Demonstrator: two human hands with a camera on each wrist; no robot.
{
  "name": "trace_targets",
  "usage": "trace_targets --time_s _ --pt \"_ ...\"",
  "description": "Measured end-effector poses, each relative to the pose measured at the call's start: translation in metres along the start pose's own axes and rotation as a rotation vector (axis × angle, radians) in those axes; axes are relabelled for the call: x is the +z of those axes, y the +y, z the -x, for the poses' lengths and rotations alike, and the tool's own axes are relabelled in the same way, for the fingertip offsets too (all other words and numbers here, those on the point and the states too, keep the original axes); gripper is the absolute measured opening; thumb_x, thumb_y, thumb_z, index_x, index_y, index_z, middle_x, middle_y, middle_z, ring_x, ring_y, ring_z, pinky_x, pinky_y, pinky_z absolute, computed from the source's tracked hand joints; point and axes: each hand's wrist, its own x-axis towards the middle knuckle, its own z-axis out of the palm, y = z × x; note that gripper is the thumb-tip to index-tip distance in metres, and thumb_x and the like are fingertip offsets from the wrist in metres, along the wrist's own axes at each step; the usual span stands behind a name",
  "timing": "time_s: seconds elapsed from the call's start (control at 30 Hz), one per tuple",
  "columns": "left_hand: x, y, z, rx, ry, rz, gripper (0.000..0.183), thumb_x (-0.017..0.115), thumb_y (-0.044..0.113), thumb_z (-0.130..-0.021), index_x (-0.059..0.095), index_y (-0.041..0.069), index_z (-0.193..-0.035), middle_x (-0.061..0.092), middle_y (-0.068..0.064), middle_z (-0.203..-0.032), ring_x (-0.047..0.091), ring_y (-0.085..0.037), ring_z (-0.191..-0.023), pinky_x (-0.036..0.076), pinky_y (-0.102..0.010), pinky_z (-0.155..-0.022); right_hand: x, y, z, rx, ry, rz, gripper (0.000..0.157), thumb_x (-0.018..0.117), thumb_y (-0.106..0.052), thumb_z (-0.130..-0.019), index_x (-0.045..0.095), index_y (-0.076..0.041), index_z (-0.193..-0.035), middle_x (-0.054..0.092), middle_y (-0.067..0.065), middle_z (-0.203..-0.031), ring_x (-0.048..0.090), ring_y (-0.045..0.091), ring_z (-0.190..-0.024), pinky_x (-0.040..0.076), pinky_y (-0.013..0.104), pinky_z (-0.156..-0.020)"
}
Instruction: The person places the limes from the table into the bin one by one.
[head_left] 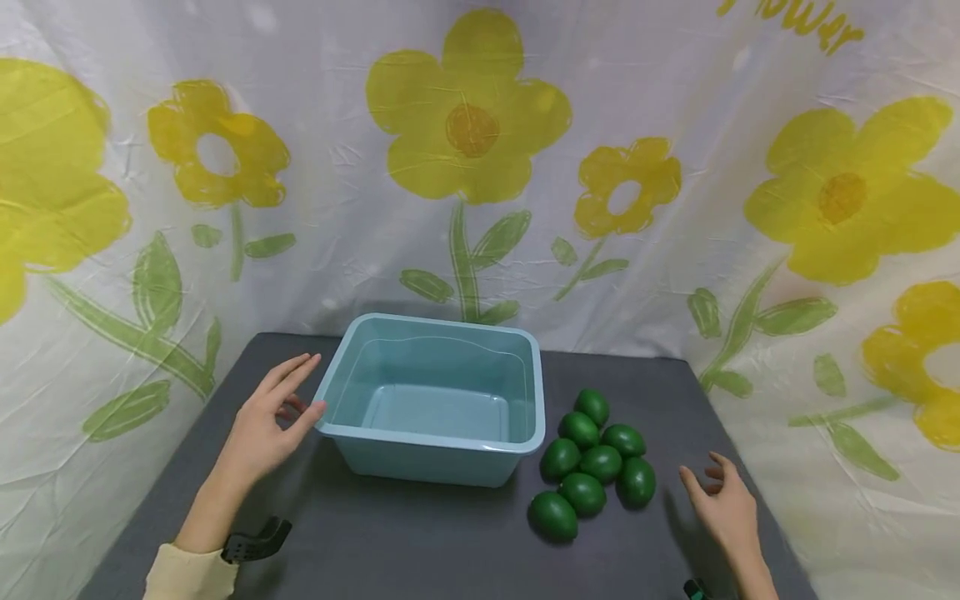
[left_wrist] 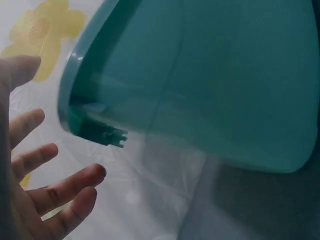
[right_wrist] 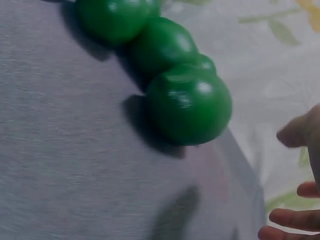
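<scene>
Right of the basin, green oval pieces lie nearest the right hand

To the right of the pale blue basin (head_left: 423, 460), eight green fruit-like pieces (head_left: 601, 463) form a loose cluster on the dark grey table (head_left: 390, 546). They sit between the basin and the right hand (head_left: 726, 510), which is by far the nearer of the two hands to them. From that hand's grip, the nearest piece (head_left: 637, 483) lies toward the basin, on the cluster's outer edge, its long axis running roughly in line with the basin's short side. A strip of bare table separates it from the fingertips.

The right hand holds nothing: thumb and fingers are bent loosely, well spread from one another. Across the basin, at its left rim, the left hand (head_left: 266, 427) is likewise without a hold, its fingers extended just beside the rim; the left wrist view shows a gap between them and the plastic.

The pieces are smooth, glossy and egg-shaped, deep green from above and brighter in the right wrist view, where highlights gleam on their rounded tops. Several touch their neighbours; the one closest to the person lies at the cluster's front, below the basin's right corner.
</scene>
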Motion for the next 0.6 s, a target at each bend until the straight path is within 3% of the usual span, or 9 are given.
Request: trace_targets --time_s 0.27,0.43,0.6 --pt "0.021 0.0 0.01 -0.035 -0.08 0.009 0.068 0.073 0.023 -0.101 0.046 0.018 -0.163 0.041 -0.011 -0.167 0.064 -0.022 -0.102 0.057 -0.037 -0.077 0.02 0.006 0.013 0.053 -0.137 0.004 0.098 0.055 -0.068 -0.102 0.029 0.005 -0.163 0.049 0.041 -0.145 0.063 0.051 -0.119 0.053 0.061 -0.091" --pt "0.032 -0.002 0.016 -0.037 -0.064 -0.007 0.062 0.073 0.024 -0.101 0.052 0.02 -0.159 0.042 -0.011 -0.167 0.053 -0.011 -0.095 0.053 -0.033 -0.076 0.031 0.006 0.028 0.023 -0.123 0.013 0.095 0.061 -0.067 -0.099 0.039 0.004 -0.158 0.056 0.037 -0.137 0.062 0.047 -0.115 0.05 0.061 -0.093" --pt "0.034 -0.004 0.016 -0.02 -0.02 0.005 0.06 0.074 0.02 -0.098 0.056 0.018 -0.156 0.043 -0.011 -0.168 0.045 -0.007 -0.101 0.048 -0.03 -0.073 0.046 0.004 0.039 -0.064 -0.094 0.014 0.088 0.069 -0.062 -0.097 0.047 0.0 -0.155 0.063 0.03 -0.133 0.062 0.043 -0.112 0.049 0.061 -0.093"
